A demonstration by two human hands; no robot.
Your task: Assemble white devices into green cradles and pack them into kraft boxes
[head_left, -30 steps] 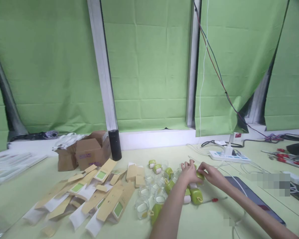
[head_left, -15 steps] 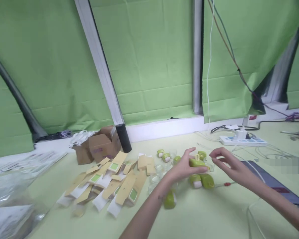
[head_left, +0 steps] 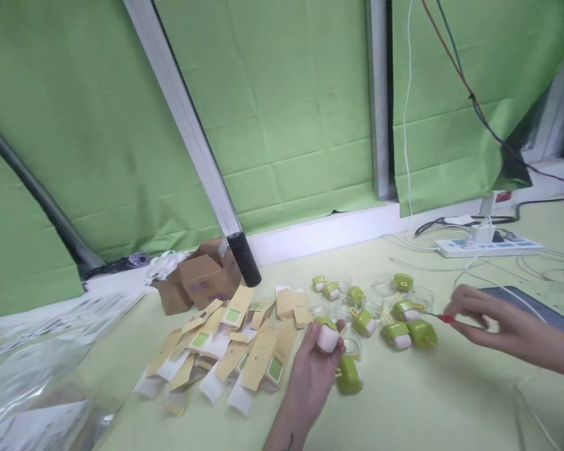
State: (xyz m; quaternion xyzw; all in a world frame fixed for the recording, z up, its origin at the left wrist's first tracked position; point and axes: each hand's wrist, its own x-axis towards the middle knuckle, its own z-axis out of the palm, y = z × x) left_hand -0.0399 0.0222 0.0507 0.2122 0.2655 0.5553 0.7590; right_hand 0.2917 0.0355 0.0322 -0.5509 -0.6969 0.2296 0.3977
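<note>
My left hand (head_left: 313,369) is closed around a small rounded green-and-white case (head_left: 328,337), its white side turned up toward me. My right hand (head_left: 491,319) pinches a thin tool with a red collar (head_left: 445,319) that looks like a small screwdriver; its metal shaft points left. The tip lies close to a green-and-white case (head_left: 407,309) on the table; I cannot tell if they touch. Several similar cases lie between my hands, among them a green one (head_left: 349,374) beside my left wrist and another (head_left: 423,334) near the right hand. Clear plastic pieces (head_left: 352,343) lie among them.
Opened cream cartons (head_left: 263,357) are heaped left of my left hand. Behind them stand a brown cardboard box (head_left: 204,279) and a black cylinder (head_left: 244,259). A white power strip (head_left: 489,246) with cables and a dark flat tablet-like panel (head_left: 545,310) are at the right.
My left hand has drawn back left and toward me, palm now up with a case in it. The right hand, empty before, has picked up the red-collared tool from the table. The view has shifted.
</note>
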